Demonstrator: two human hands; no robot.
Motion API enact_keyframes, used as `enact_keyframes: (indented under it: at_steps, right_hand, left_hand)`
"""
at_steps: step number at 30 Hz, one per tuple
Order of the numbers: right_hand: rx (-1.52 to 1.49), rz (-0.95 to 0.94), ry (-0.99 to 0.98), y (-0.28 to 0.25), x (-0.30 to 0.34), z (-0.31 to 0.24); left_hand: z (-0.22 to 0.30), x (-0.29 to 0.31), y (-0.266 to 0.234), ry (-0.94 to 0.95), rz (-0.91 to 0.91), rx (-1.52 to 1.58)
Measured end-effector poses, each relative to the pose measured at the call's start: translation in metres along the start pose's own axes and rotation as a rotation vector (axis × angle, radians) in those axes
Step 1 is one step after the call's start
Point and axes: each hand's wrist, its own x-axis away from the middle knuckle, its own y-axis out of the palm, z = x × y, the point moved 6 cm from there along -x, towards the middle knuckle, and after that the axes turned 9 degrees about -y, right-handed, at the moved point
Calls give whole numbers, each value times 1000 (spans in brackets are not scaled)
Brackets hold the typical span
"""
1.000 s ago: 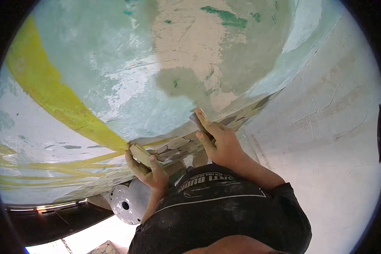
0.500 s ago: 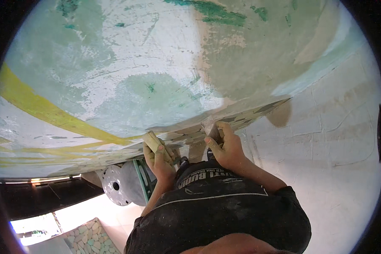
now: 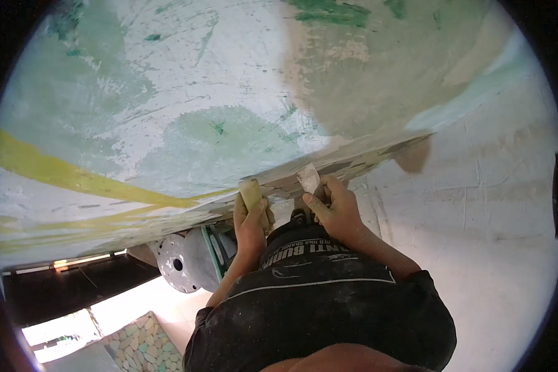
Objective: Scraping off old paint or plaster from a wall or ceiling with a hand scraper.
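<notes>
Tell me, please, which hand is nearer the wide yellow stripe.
Left. The left hand is near the right end of the yellow stripe; the right hand is farther right.

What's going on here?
A person holds something in each bare hand: the left hand grips a yellowish block, and the right hand pinches a pale flat piece. Both are held up near the edge of a patchy painted surface; whether either touches it is hard to tell.
</notes>
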Motion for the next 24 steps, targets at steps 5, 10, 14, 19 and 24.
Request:
enact_keyframes:
  at_steps: [5,10,14,19,24]
  right_hand:
    - [-43,202,72,-11,10,19]
    - [-199,369,237,-13,35,5]
    - [-172,448,305,-12,57,11]
    - [8,584,288,-10,90,20]
    - [-73,697,338,-19,118,23]
  left_hand:
    - [-5,-12,17,-99,-163,-78]
    - [-14,-27,8,-233,-230,-164]
    - [-26,-30,15,-251,-442,-290]
    - [-50,-28,30,-329,-432,-316]
    - [-72,-26,48,-412,-437,-446]
